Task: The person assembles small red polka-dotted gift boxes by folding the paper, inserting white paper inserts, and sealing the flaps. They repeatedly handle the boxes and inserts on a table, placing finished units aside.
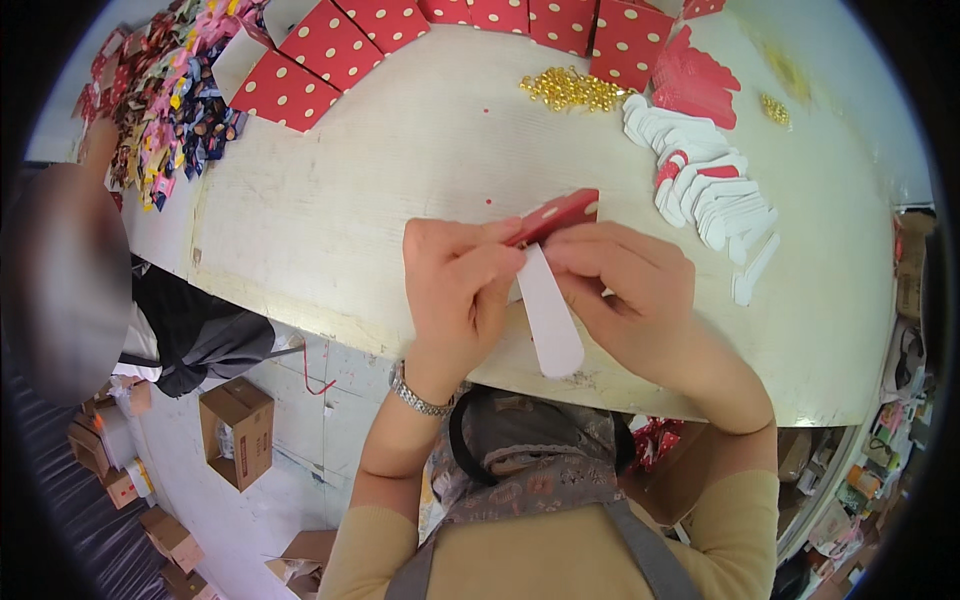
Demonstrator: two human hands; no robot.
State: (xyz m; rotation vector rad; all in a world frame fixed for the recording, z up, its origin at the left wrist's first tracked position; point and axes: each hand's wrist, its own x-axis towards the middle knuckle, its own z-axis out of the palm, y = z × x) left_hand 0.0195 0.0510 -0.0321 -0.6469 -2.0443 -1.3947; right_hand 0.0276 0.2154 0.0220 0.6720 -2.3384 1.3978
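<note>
Between my hands, just above the table's near edge, is a red card piece with pale dots (pixel 565 212). A white paper strip with a rounded end (pixel 552 325) hangs down from it toward me. My left hand (pixel 455 285) pinches the left side of the card where the strip meets it. My right hand (pixel 630 290) has its fingers closed on the right side at the same joint. Whether a small fastener sits between the fingertips is hidden.
Red dotted boxes (pixel 345 45) line the table's far side. Gold fasteners (pixel 575 90), red card pieces (pixel 695 80) and white strips (pixel 715 190) lie at the right. Wrapped bows (pixel 175 110) pile up at the far left, beside another person (pixel 70 280). A cardboard carton (pixel 237 432) stands on the floor.
</note>
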